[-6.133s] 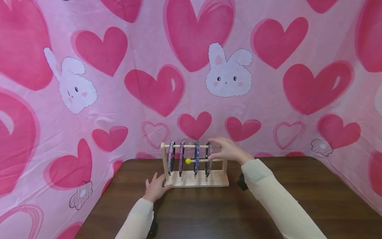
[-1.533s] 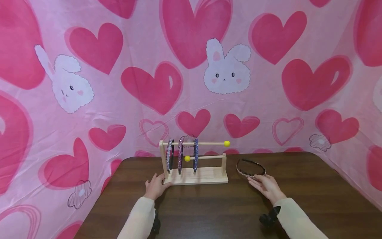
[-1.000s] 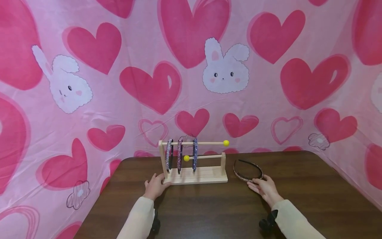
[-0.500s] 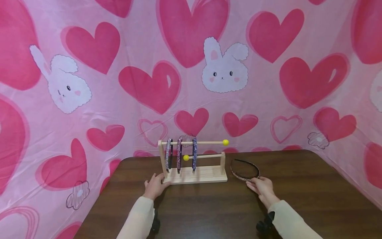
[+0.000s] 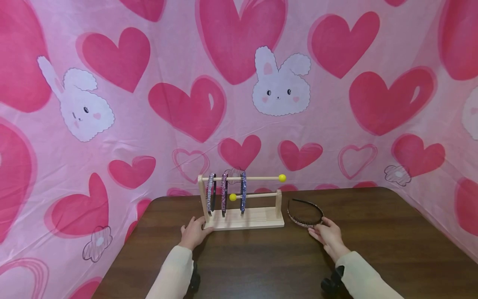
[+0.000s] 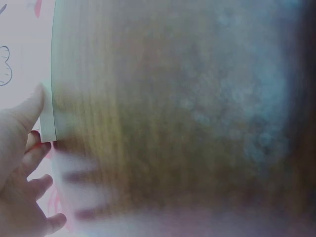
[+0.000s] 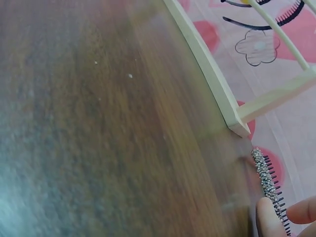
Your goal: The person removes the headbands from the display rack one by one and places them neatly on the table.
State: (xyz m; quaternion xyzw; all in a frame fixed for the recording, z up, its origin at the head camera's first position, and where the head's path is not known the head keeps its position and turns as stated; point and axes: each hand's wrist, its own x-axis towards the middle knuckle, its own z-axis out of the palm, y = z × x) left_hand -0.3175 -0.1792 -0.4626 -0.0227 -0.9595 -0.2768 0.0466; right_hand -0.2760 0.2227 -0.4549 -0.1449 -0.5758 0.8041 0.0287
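Observation:
A wooden headband stand [image 5: 261,220] has three glittery toothed headbands on its upper rod: a silver headband [image 5: 210,195], a pink-purple headband [image 5: 224,195] and a blue headband [image 5: 243,194]. My left hand [image 5: 194,233] holds the left end of the stand's base, its thumb along the front and the other fingers spread beside it. To the right of the stand, a dark headband with pinkish-silver glitter [image 5: 298,223] lies on the table. My right hand [image 5: 330,237] pinches its near right part between thumb and fingers. In the right wrist view, the glittery band [image 7: 265,177] shows teeth beside the fingertips.
Yellow balls cap the upper rod [image 5: 242,178] and the shorter lower rod [image 5: 259,195]. The stand is on a dark wooden table [image 5: 261,265]. A pink cloth [image 5: 332,124] printed with hearts and rabbits hangs behind it.
Six seconds ago this headband hung on the upper rod by my right hand; now it lies on the table. Over the last second it has slid slightly left. My left hand stays put.

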